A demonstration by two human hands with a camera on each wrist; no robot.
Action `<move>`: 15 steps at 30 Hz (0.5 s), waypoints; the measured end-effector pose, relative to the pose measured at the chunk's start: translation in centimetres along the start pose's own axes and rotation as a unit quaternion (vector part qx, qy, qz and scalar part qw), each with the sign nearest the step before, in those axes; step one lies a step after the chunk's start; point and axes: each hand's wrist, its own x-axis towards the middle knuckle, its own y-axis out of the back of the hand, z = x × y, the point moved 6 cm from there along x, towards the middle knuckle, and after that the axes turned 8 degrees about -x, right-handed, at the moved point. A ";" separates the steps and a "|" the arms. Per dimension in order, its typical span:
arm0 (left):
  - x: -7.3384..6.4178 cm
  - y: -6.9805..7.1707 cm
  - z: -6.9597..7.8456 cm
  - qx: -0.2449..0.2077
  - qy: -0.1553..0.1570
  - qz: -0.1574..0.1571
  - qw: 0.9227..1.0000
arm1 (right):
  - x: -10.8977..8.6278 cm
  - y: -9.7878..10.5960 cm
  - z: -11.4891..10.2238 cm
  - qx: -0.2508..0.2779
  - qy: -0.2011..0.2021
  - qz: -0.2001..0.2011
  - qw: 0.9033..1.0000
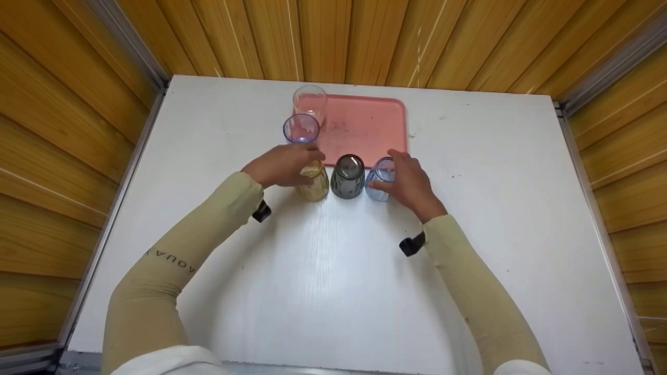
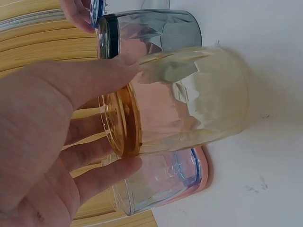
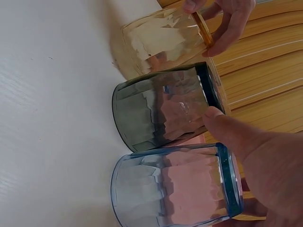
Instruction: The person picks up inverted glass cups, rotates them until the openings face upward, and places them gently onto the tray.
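Note:
Three tumblers stand upside down in a row: a yellow one [image 1: 315, 191], a grey one [image 1: 348, 182] and a light-blue one [image 1: 376, 192]. My left hand [image 1: 286, 164] holds the yellow tumbler near its raised amber base [image 2: 124, 120], thumb on one side and fingers on the other. Around the light-blue tumbler's upturned base [image 3: 229, 179] my right hand [image 1: 411, 182] is spread. In the right wrist view its straight thumb [image 3: 227, 127] overlaps the grey tumbler and shows a gap to the blue one; its other fingers are partly hidden.
Behind the row lies a pink tray [image 1: 365, 130]. At its left side stand a clear glass [image 1: 310, 99] and a blue-rimmed glass [image 1: 301, 127], mouths up. Wood-patterned walls [image 1: 323, 41] border the white table [image 1: 312, 291] at the back and sides.

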 end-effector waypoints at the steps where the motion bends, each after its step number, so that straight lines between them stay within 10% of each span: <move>1: -0.1 0.1 0.1 0.000 -0.001 0.001 1.000 | 0.0 0.1 -0.1 -0.001 0.002 0.003 1.000; 15: -1.8 1.7 1.4 0.012 -0.017 0.016 1.000 | -0.9 1.1 -1.1 0.005 0.026 0.032 0.999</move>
